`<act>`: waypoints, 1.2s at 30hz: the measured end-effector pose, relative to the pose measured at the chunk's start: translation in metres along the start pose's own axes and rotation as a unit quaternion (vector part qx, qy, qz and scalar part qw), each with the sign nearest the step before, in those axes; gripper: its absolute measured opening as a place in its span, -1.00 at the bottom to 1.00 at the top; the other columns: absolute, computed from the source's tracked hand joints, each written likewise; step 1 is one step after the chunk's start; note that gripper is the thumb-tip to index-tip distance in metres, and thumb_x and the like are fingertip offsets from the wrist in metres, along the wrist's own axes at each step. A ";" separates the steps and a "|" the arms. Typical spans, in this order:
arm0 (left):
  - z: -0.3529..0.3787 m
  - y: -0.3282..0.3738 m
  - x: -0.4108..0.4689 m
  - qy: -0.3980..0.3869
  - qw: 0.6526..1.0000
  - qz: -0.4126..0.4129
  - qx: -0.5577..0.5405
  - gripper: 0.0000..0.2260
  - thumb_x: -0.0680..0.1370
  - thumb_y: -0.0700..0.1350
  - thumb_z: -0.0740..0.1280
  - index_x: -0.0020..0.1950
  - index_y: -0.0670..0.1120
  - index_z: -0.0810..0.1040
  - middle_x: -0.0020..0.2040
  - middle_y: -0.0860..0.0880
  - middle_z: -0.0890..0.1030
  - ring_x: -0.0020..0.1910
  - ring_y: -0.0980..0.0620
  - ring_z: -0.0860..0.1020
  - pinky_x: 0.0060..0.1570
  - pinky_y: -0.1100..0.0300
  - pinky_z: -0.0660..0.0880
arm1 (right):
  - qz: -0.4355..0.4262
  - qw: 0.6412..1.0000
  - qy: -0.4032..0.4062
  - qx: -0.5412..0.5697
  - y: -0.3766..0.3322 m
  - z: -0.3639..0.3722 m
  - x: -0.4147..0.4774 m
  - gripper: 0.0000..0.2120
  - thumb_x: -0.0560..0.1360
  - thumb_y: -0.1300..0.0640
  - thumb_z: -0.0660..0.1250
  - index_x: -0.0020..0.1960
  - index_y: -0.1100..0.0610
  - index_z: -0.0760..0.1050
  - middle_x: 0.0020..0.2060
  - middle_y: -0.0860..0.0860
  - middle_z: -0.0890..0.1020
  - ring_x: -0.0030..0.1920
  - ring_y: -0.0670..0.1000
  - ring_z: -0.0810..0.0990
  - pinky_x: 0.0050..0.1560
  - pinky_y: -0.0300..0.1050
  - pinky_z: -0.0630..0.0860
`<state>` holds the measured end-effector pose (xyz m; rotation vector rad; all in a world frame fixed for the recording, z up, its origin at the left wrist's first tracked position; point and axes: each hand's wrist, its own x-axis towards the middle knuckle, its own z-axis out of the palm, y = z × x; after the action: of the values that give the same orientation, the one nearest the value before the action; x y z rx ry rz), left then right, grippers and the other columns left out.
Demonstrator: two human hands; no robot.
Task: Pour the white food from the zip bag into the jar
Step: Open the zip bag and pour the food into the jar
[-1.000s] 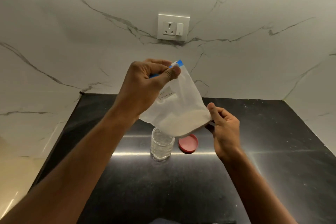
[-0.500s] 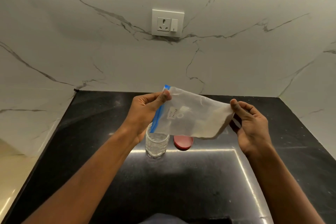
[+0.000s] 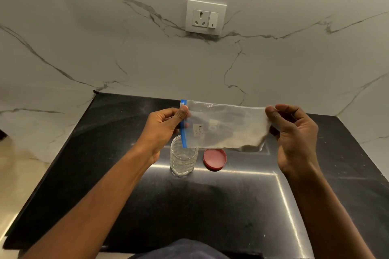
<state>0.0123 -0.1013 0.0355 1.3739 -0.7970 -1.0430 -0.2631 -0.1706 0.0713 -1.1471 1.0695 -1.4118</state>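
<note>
Zip bag (image 3: 223, 126) hangs stretched sideways above the black counter (image 3: 105, 174), with its blue zip strip (image 3: 183, 124) at the left end just over the mouth of the clear jar (image 3: 183, 156) and the white food (image 3: 248, 140) gathered in its lower right corner. Thumb and fingers of the left hand (image 3: 164, 130) pinch the zip end, while the right hand (image 3: 294, 132) pinches the opposite end closed between thumb and fingers. Just right of the jar, a red lid (image 3: 214, 159) lies flat on the counter below the bag.
</note>
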 end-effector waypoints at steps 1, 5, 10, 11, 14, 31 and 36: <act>-0.001 -0.001 0.000 0.005 1.000 0.006 0.009 -0.61 0.50 0.17 0.39 0.01 -0.15 0.74 -0.15 0.05 0.78 -0.13 0.10 0.75 -0.21 0.35 0.62 | -0.013 1.000 -0.008 -0.006 -0.001 0.002 0.000 -0.89 0.48 0.17 0.56 -0.06 0.01 0.67 -0.17 -0.07 0.73 -0.09 -0.06 0.67 0.00 -0.02 0.59; -0.004 -0.006 -0.003 0.022 0.999 0.027 0.022 -0.63 0.54 0.15 0.36 -0.03 -0.14 0.72 -0.15 0.03 0.77 -0.07 0.06 0.75 -0.12 0.29 0.67 | -0.060 0.997 -0.029 -0.025 -0.007 0.012 0.000 -0.88 0.52 0.21 0.53 -0.08 0.01 0.65 -0.21 -0.11 0.72 -0.13 -0.12 0.68 -0.11 -0.23 0.60; -0.005 -0.010 -0.008 0.026 0.999 0.023 -0.004 -0.71 0.55 0.11 0.37 -0.06 -0.10 0.70 -0.16 0.05 0.77 -0.08 0.10 0.75 -0.22 0.36 0.61 | -0.105 0.992 -0.049 -0.050 -0.013 0.018 -0.002 -0.87 0.51 0.20 0.54 -0.05 0.00 0.65 -0.21 -0.10 0.73 -0.13 -0.09 0.69 -0.04 -0.18 0.66; -0.005 -0.012 -0.008 0.029 0.999 0.017 -0.004 -0.73 0.58 0.08 0.37 -0.06 -0.11 0.70 -0.14 0.04 0.78 -0.08 0.10 0.75 -0.22 0.36 0.61 | -0.108 0.991 -0.052 -0.055 -0.014 0.019 -0.002 -0.87 0.51 0.21 0.54 -0.05 0.00 0.65 -0.21 -0.11 0.73 -0.13 -0.09 0.69 -0.03 -0.18 0.66; -0.006 -0.015 -0.007 0.033 0.999 0.005 -0.005 -0.76 0.61 0.04 0.37 -0.03 -0.10 0.71 -0.11 0.03 0.79 -0.08 0.10 0.75 -0.21 0.35 0.62 | -0.111 0.991 -0.048 -0.061 -0.015 0.023 -0.003 -0.88 0.51 0.21 0.53 -0.05 0.02 0.66 -0.22 -0.13 0.72 -0.14 -0.11 0.68 -0.05 -0.21 0.64; -0.014 -0.018 -0.010 0.034 0.997 -0.040 -0.065 -0.83 0.60 -0.07 0.44 0.18 -0.04 0.70 0.08 -0.03 0.78 0.09 -0.01 0.74 0.07 0.08 0.68 | -0.153 0.978 -0.078 -0.122 -0.025 0.042 -0.008 -0.87 0.53 0.19 0.53 -0.03 -0.02 0.67 -0.15 -0.09 0.72 -0.09 -0.02 0.67 0.00 -0.06 0.65; -0.016 -0.016 -0.013 0.030 0.996 -0.046 -0.075 -0.81 0.54 -0.04 0.45 0.14 -0.02 0.69 0.09 -0.04 0.77 0.13 -0.04 0.73 0.16 -0.01 0.67 | -0.164 0.972 -0.090 -0.143 -0.028 0.046 -0.004 -0.86 0.53 0.21 0.53 -0.03 -0.01 0.66 -0.14 -0.04 0.72 -0.11 -0.04 0.67 -0.04 -0.12 0.64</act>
<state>0.0208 -0.0818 0.0197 1.3165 -0.6044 -1.1047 -0.2218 -0.1654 0.1062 -1.6913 1.0066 -1.3981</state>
